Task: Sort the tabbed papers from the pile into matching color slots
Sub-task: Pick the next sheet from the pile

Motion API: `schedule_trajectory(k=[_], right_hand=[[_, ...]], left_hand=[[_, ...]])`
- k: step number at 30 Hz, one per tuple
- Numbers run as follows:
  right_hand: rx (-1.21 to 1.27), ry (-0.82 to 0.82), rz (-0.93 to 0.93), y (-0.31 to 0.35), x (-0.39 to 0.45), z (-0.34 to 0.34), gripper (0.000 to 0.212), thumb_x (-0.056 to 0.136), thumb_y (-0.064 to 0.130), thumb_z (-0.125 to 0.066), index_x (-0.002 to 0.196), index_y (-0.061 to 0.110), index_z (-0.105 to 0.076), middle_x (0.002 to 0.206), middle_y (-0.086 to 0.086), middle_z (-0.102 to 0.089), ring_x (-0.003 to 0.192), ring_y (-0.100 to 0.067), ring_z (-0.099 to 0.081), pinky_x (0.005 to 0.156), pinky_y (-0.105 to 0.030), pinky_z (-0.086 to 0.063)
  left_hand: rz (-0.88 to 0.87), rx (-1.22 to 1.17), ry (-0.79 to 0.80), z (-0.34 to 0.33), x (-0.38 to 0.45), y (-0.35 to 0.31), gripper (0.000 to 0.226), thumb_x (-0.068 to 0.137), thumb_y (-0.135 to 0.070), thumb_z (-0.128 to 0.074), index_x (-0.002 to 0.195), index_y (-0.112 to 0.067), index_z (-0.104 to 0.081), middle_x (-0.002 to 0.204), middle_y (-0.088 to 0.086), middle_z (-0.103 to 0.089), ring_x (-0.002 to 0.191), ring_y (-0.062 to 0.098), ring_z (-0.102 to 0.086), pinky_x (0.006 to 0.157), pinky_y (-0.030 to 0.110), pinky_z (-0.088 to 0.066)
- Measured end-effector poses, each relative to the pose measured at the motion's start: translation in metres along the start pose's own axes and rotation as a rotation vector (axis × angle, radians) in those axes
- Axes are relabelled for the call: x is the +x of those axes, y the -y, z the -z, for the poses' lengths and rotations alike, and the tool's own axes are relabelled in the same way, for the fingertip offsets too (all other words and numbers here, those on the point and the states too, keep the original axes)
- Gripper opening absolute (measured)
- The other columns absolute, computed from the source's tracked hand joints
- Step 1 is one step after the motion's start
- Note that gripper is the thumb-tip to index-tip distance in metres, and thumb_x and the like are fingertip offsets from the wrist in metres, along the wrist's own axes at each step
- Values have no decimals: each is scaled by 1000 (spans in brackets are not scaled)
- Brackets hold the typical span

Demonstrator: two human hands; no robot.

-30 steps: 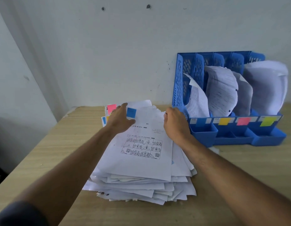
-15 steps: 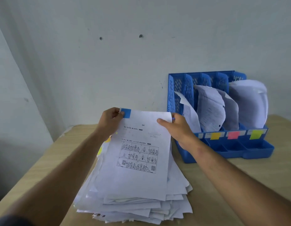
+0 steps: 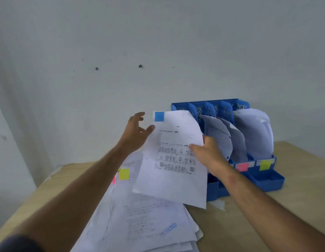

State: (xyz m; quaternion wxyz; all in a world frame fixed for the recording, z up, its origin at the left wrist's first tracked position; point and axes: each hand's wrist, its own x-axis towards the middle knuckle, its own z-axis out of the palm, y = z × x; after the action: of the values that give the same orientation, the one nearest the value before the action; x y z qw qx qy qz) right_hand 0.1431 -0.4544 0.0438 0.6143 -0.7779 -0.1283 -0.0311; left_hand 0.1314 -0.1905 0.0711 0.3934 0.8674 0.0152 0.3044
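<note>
A white sheet with a blue tab (image 3: 173,157) hangs in the air in front of the blue slotted file rack (image 3: 267,180). My right hand (image 3: 206,153) pinches its right edge. My left hand (image 3: 137,132) is spread just left of the sheet's upper edge, fingers apart, holding nothing. Below lies the paper pile (image 3: 145,219), its top sheet carrying a yellow tab (image 3: 124,174), with a pink tab (image 3: 114,179) peeking out beside it. The rack's front labels show pink (image 3: 242,166) and yellow (image 3: 265,164); its left labels are hidden behind the sheet and my hand.
Curled white papers (image 3: 252,133) stand in the rack's slots. The rack and the pile sit on a light wooden table (image 3: 300,197) against a pale wall. A scrap of paper (image 3: 219,204) lies at the rack's front left corner.
The blue-tabbed sheet has risen off the pile and moved right toward the rack. My left hand has let go of its tab corner and spread. The view has tilted upward.
</note>
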Motion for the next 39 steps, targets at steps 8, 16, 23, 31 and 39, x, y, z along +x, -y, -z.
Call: schedule_trajectory(k=[8, 16, 23, 31, 39], right_hand=[[-441, -341, 261, 19, 9, 47, 32, 98, 9, -48, 122, 21, -65, 109, -2, -72, 83, -20, -64, 45, -13, -38], [-346, -474, 376, 21, 16, 48, 29, 103, 13, -49, 129, 13, -62, 120, -5, -72, 102, -24, -70, 71, -26, -55], [-555, -376, 360, -2, 10, 58, 37, 95, 31, -62, 130, 19, -65, 113, 2, -75, 89, -15, -70, 53, -13, -46], [-804, -311, 223, -3, 12, 50, 22, 100, 20, -57, 113, 8, -69, 105, -8, -74, 85, -28, -70, 54, -30, -51], [-757, -293, 220, -19, 11, 42, 25, 99, 32, -53, 92, 12, -67, 74, 0, -64, 65, -21, -60, 46, -25, -39]], left_hand=[[-154, 13, 408, -67, -7, -63, 44, 94, -57, -63, 117, -20, -68, 103, -7, -72, 66, 9, -72, 66, 27, -55], [108, -313, 536, -131, -2, -103, 81, 95, -76, -34, 161, -32, -20, 164, -3, -34, 131, 22, -50, 105, 42, -43], [106, -364, 588, -150, 4, -100, 91, 89, -81, -36, 160, -44, 7, 172, -2, -7, 155, 30, -22, 122, 55, -23], [170, -415, 531, -141, 27, -110, 70, 103, -67, -25, 162, -41, 4, 171, 0, -10, 151, 32, -30, 121, 54, -25], [-119, -232, 52, -129, 20, -102, 75, 103, -31, -53, 162, -35, -7, 168, -3, -10, 140, 17, -39, 113, 33, -37]])
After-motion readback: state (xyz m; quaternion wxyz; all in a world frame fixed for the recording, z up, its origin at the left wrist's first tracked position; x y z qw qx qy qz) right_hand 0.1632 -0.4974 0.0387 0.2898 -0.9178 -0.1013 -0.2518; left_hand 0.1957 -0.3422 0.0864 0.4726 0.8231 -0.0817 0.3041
